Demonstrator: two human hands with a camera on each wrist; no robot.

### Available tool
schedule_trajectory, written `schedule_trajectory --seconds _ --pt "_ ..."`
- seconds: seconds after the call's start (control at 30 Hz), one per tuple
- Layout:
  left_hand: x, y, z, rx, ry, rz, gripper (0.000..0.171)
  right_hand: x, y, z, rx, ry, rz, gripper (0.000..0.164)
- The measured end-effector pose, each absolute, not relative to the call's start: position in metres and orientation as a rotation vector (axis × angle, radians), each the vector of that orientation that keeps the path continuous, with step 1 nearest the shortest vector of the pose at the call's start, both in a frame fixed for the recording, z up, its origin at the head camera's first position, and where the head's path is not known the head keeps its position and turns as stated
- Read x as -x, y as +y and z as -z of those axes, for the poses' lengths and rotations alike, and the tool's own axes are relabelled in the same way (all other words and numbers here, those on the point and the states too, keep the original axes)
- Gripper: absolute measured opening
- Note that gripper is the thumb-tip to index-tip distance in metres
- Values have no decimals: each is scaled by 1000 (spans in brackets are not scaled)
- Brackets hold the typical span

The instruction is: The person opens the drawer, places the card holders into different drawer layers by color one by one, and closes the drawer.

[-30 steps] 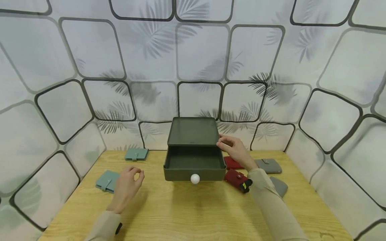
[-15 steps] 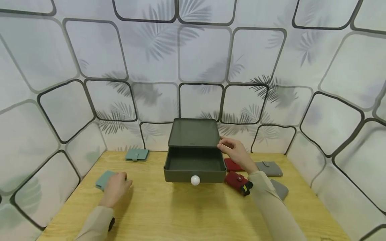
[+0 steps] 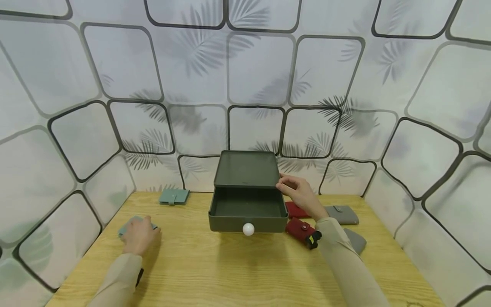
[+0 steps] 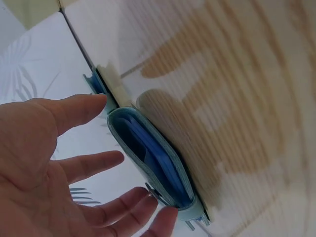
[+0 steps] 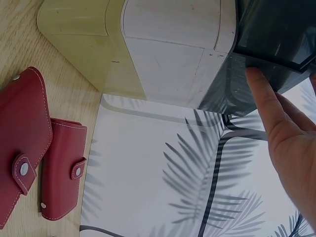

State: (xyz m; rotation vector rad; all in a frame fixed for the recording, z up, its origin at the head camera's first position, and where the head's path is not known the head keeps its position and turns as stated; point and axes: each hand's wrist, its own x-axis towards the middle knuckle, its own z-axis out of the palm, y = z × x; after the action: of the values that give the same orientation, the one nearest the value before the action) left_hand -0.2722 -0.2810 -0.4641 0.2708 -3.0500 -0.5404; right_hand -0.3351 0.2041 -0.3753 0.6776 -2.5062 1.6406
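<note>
In the head view, the left hand is over a teal wallet on the desk. Left wrist: its grip is slack, fingers spread; contact seems uncertain. Right wrist: the right hand rests a straight finger against the dark drawer unit, gripping nothing.

Two teal wallets at the left of the head view; two red wallets and two grey wallets at the lower right. One tabletop. One stacked unit of three coloured tiers, with one pulled-out drawer and one white knob.
</note>
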Motion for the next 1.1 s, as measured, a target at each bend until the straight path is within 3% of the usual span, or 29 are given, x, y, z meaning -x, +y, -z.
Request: schedule_trajectory --seconds 0.27,0.5,0.57,0.77,1.1 --pt "277 -289 467 -342 -3099 660 58 334 204 375 -679 -2506 -1648 32" --pt "276 -293 465 -253 -3072 732 38 333 203 374 -674 -2508 -1646 31" --pt "275 -293 465 -255 -3057 749 42 333 203 374 -687 -2506 -1642 32" --pt "271 -294 463 -387 -3065 806 76 333 203 375 -680 -2504 -1644 30" --pt "264 -294 458 -455 -3123 814 80 330 202 370 -683 -2510 -1665 29"
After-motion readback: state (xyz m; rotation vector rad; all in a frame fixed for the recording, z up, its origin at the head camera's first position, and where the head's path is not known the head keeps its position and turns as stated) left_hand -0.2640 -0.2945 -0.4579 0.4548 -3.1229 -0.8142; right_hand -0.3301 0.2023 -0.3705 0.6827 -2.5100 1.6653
